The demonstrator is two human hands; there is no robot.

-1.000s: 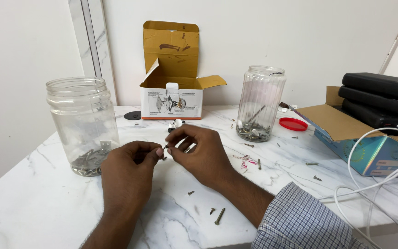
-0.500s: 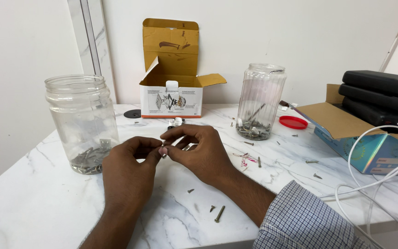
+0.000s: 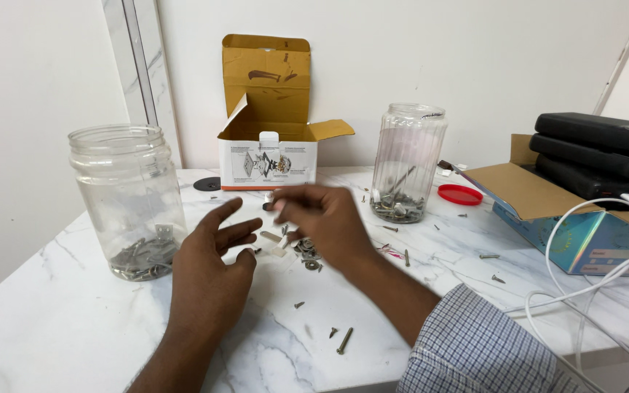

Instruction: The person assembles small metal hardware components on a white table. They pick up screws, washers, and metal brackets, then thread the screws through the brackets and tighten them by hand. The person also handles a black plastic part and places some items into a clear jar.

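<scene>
While the left hand [image 3: 209,258] hovers with fingers spread and empty, the blurred right hand [image 3: 322,218], grip unclear, could scatter loose washers [image 3: 307,251] toward the surface's near edge.

A small white cardboard box with brown open flaps [image 3: 267,149] stands at the back of the white marble bench [image 3: 52,320], against the wall; its front face carries a printed line drawing above an orange strip. At the right edge, an open teal-blue cardboard box with an iridescent printed side [image 3: 576,244] sits with its brown flap raised. Flat black rectangular cases [image 3: 598,149] are stacked just behind it.
</scene>
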